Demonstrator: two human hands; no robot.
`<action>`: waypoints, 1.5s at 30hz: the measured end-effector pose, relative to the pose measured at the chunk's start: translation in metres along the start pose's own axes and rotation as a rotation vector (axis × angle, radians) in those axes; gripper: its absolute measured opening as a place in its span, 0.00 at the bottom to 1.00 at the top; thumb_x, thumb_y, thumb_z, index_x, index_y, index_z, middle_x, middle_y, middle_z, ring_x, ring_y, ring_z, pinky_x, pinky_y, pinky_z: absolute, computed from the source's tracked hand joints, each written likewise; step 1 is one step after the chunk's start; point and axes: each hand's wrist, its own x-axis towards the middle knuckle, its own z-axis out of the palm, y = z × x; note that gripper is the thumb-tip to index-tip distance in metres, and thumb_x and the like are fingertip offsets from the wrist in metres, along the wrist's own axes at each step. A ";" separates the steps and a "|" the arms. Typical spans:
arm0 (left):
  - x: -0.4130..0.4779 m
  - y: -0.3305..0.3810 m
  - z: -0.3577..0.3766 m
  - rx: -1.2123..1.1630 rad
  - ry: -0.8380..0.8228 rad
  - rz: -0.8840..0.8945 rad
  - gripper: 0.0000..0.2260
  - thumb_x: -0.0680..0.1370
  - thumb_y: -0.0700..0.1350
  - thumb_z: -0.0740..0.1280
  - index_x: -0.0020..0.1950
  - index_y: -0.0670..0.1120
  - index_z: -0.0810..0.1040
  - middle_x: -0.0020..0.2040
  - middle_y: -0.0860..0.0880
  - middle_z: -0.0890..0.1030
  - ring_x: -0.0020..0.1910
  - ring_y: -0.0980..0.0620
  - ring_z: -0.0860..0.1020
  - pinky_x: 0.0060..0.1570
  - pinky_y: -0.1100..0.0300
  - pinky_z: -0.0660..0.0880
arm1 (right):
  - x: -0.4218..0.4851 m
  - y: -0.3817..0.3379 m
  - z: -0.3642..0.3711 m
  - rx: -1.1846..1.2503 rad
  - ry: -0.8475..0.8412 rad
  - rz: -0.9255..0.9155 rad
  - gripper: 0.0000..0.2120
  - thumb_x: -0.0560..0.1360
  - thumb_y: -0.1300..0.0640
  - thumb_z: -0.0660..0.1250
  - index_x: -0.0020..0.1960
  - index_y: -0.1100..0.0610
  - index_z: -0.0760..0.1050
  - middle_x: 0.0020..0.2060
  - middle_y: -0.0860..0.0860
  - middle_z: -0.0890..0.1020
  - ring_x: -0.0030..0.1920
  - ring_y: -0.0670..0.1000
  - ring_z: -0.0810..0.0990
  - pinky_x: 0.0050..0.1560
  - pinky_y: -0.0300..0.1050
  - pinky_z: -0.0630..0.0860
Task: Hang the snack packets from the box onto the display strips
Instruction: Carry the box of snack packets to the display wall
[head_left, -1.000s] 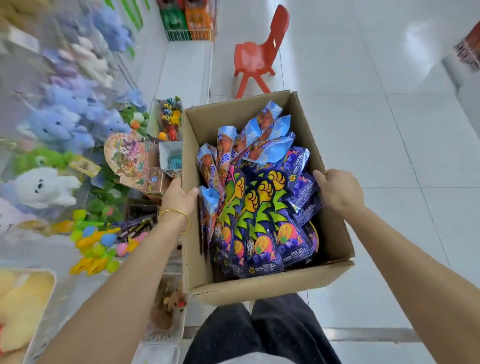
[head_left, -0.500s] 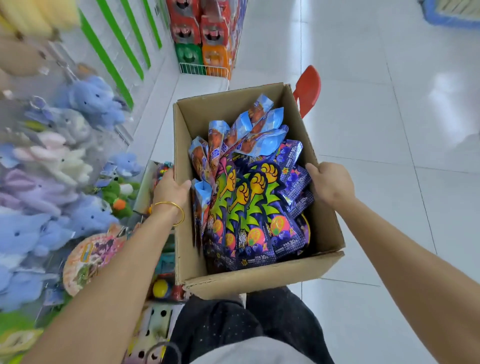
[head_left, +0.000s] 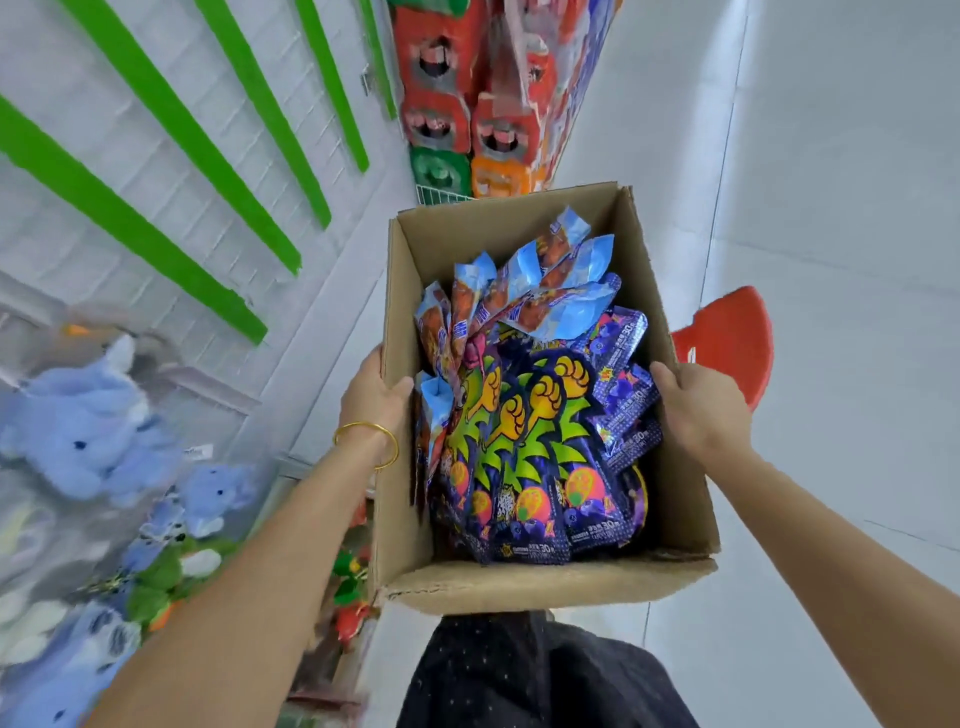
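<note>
An open cardboard box (head_left: 524, 584) is carried in front of me, above my legs. It holds several purple snack packets (head_left: 524, 467) with yellow fists and several light blue packets (head_left: 550, 291) toward its far end. My left hand (head_left: 371, 400) grips the box's left wall, thumb hooked over the rim. On the right wall, my right hand (head_left: 696, 410) grips the rim with its fingers inside the box. Several green display strips (head_left: 249, 223) run down the white grid wall at the upper left.
Plush toys (head_left: 88, 431) in blue and green hang on the left. Stacked red, green and orange toy boxes (head_left: 467, 114) stand ahead. A red plastic chair (head_left: 727, 338) shows past the box's right side. White tiled floor (head_left: 831, 208) spreads to the right.
The view has tilted up and moved forward with the box. The green strips and stacked toy boxes are closer, and the red chair now sits behind the box's right wall. Both hands keep their grip.
</note>
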 end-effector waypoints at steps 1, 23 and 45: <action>0.025 0.007 0.004 0.005 -0.005 -0.007 0.23 0.76 0.42 0.64 0.71 0.44 0.65 0.66 0.44 0.73 0.64 0.42 0.72 0.63 0.54 0.68 | 0.026 -0.010 0.005 0.011 -0.011 -0.003 0.22 0.80 0.47 0.54 0.33 0.59 0.66 0.40 0.62 0.78 0.44 0.62 0.76 0.42 0.49 0.68; 0.591 -0.071 0.117 0.242 -0.105 -0.076 0.24 0.78 0.42 0.63 0.73 0.45 0.60 0.69 0.44 0.69 0.67 0.44 0.69 0.61 0.59 0.64 | 0.440 -0.182 0.357 0.171 -0.181 0.281 0.19 0.80 0.47 0.52 0.40 0.59 0.68 0.46 0.63 0.80 0.49 0.63 0.77 0.43 0.50 0.67; 0.686 -0.107 0.151 0.280 -0.232 -0.169 0.22 0.80 0.44 0.58 0.73 0.50 0.59 0.69 0.44 0.70 0.65 0.43 0.70 0.63 0.53 0.66 | 0.514 -0.216 0.398 0.055 -0.813 0.331 0.21 0.81 0.49 0.51 0.32 0.55 0.64 0.35 0.57 0.76 0.51 0.64 0.81 0.43 0.52 0.78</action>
